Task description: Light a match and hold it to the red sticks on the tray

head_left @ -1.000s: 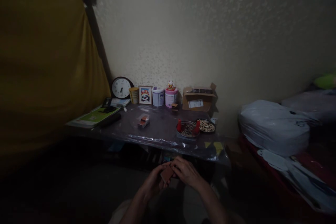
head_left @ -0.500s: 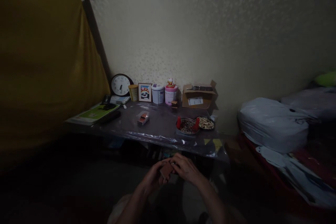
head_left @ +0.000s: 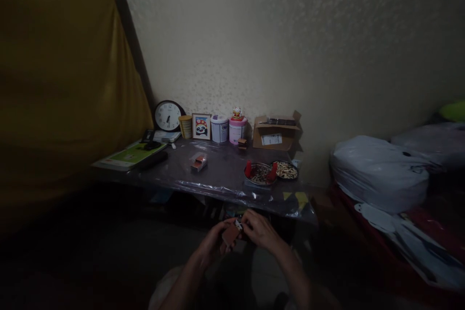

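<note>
A small reddish-brown matchbox lies in my left hand, whose fingers are wrapped round it in front of the table's near edge. The inner tray shows pale at the box's upper end, partly slid out. My right hand is closed, with its fingertips at that tray end. Whether the fingertips also pinch a match is too dark to see. On the table, more matchboxes sit in torn clear wrapping.
The plastic-covered table bears a round tin with red candles, a dish of matchsticks, a cardboard box, lidded tubs, a framed picture and a clock. White bags stand at right, a yellow curtain at left.
The matchbox's inner tray now shows at its upper end, where before only the closed brown box was visible. My right hand has shifted slightly off the box's top.
</note>
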A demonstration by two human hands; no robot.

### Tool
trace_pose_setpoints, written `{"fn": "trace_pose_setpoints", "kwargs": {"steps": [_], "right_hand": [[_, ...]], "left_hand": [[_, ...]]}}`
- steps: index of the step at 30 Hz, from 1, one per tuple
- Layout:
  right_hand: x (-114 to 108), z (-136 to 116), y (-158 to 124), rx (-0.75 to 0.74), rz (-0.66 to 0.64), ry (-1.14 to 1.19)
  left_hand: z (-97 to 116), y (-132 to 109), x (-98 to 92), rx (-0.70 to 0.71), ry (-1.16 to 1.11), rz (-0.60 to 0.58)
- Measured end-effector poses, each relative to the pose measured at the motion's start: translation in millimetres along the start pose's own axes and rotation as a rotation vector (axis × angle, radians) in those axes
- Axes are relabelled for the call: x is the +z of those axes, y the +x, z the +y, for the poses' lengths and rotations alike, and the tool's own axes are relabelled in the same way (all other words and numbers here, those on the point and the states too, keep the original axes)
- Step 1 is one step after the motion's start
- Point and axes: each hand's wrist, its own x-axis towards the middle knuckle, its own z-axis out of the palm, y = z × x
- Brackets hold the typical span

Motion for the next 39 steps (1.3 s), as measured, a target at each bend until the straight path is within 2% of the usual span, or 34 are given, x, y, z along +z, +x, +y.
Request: {"fn": "trace_pose_setpoints", "kwargs": {"steps": [5,11,19,30,35,39], "right_hand": [[3.8,6.6,4.8,0.062,0.091,0.139],[6.1,5.9,5.6,0.074,0.121,0.234],[7.6,4.7,5.5,0.041,0.155,0.164],[6.2,-2.8,1.4,-0.051,0.093,-0.023],[7.8,-4.3,3.3,-0.063,0.120,0.114],[8.0,-8.0,6.8,0.008,0.148,0.301]], "left_hand": [[0.7,4.6,-4.9,0.002,-0.017,0.000],[7.0,2.6,0.5,0.016,-0.065,0.029],[8.6,0.6,4.1,0.029,-0.122,0.051],[4.7,0.5,2.5,0.043,-0.103,0.035],[6.9,-5.0,7.6,0.052,-0.078,0.007],[8.6,-8.4,11.3,0.056,-0.069,-0.003]]}}
